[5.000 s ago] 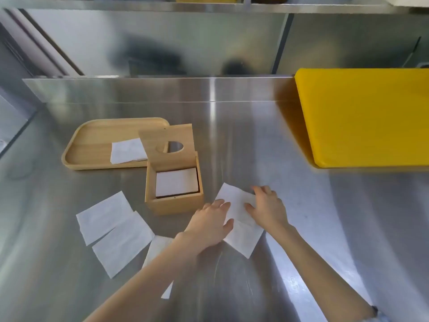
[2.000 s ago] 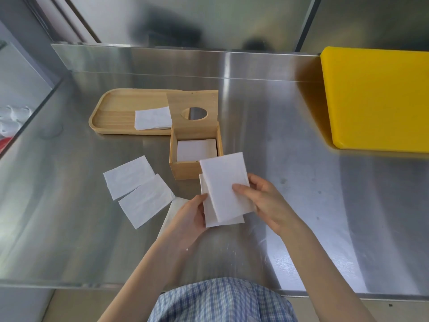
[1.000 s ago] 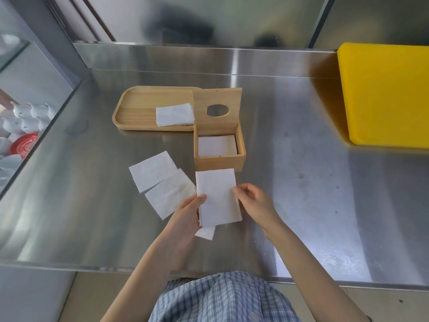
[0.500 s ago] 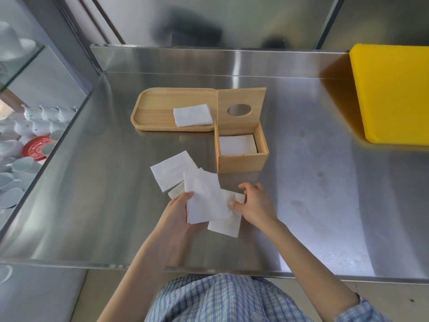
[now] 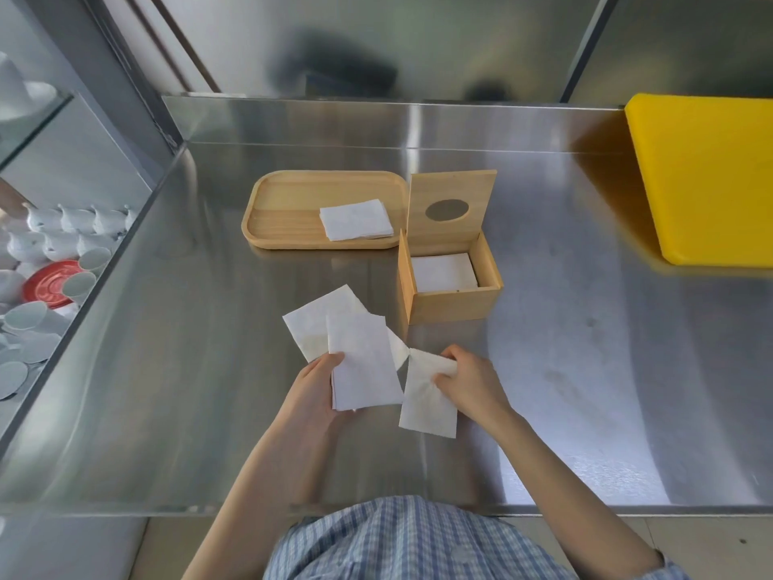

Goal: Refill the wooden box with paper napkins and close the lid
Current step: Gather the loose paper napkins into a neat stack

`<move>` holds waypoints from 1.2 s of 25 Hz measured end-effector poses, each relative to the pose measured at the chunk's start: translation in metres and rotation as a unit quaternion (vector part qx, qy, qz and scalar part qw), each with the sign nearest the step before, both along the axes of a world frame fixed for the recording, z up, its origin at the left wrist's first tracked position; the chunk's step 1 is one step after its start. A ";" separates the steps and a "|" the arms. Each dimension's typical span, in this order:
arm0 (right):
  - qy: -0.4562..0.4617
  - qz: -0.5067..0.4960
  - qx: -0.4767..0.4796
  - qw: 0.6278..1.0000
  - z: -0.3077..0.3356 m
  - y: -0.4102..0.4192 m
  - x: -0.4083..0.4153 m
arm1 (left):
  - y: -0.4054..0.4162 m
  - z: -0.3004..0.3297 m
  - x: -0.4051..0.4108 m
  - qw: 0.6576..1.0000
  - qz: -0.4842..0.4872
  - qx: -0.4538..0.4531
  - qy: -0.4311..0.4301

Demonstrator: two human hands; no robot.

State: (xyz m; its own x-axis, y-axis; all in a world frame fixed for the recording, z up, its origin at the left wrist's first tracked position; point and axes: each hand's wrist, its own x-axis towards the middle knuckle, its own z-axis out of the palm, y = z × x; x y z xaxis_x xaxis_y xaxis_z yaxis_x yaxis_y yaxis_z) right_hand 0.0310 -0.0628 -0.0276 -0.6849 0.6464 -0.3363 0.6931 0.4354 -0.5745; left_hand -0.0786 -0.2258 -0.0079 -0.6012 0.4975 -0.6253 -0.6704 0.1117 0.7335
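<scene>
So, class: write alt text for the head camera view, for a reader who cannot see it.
A person's left hand holds a white paper napkin and the right hand pinches another napkin above a steel counter. Behind stands an open wooden box with napkins inside, beside a wooden tray.

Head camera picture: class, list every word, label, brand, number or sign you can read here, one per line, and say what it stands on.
None: no readable text shows anywhere.
wooden box and its open lid: plain wood, only an oval hole.
napkins in the left hand and right hand: blank white.
wooden tray and yellow board: unmarked.
</scene>
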 end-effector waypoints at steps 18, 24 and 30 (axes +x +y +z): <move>0.203 -0.066 -0.360 0.908 0.041 -0.030 -0.045 | -0.010 -0.010 -0.002 0.992 -0.025 0.120 -0.030; 0.193 -0.068 -0.292 0.934 0.037 -0.035 -0.053 | -0.015 -0.013 -0.006 0.989 -0.014 0.138 -0.055; 0.183 -0.072 -0.245 0.949 0.032 -0.044 -0.062 | -0.018 -0.015 -0.007 0.991 -0.017 0.128 -0.037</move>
State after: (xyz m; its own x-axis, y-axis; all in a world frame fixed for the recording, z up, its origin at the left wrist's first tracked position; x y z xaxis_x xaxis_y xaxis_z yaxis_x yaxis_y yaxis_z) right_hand -0.0312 -0.1068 0.0041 -0.7305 0.5693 -0.3771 0.4401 -0.0299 -0.8975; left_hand -0.0853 -0.2443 -0.0229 -0.5397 0.6640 -0.5176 -0.7219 -0.0486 0.6903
